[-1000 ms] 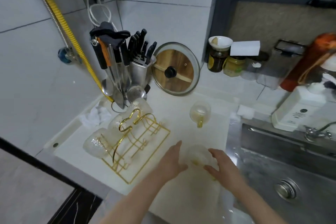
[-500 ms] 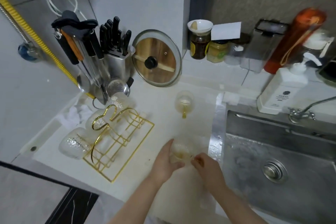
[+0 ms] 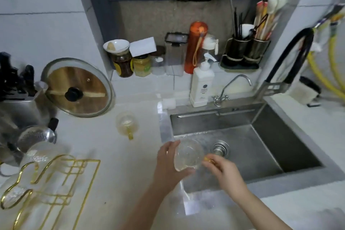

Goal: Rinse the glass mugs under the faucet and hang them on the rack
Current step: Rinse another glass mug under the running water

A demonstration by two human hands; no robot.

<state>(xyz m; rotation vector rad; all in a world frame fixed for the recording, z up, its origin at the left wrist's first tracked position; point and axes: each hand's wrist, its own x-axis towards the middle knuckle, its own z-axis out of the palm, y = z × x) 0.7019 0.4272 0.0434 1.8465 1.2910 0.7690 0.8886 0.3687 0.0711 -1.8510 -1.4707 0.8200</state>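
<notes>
I hold a clear glass mug [image 3: 188, 155] with an amber handle over the left edge of the steel sink [image 3: 265, 147]. My left hand [image 3: 168, 164] cups its body and my right hand [image 3: 222, 170] pinches the handle. A second glass mug [image 3: 127, 124] stands on the counter behind, handle toward me. The gold wire rack [image 3: 54, 183] sits at the lower left with two glass mugs on it, one [image 3: 40, 153] at its back and one [image 3: 13, 192] at its left end. The black pull-out faucet [image 3: 291, 56] arches over the sink's right rear corner.
A small chrome tap [image 3: 233, 87] and a white soap bottle [image 3: 202, 84] stand behind the sink. A glass pot lid [image 3: 78, 87] leans on the wall by a knife block [image 3: 16, 87]. Jars, an orange bottle [image 3: 196, 46] and a utensil holder [image 3: 244, 50] fill the sill.
Both hands lifted the mug off the counter mat and carried it right, to over the sink's edge. The view swung right, so the rack now sits at the lower left.
</notes>
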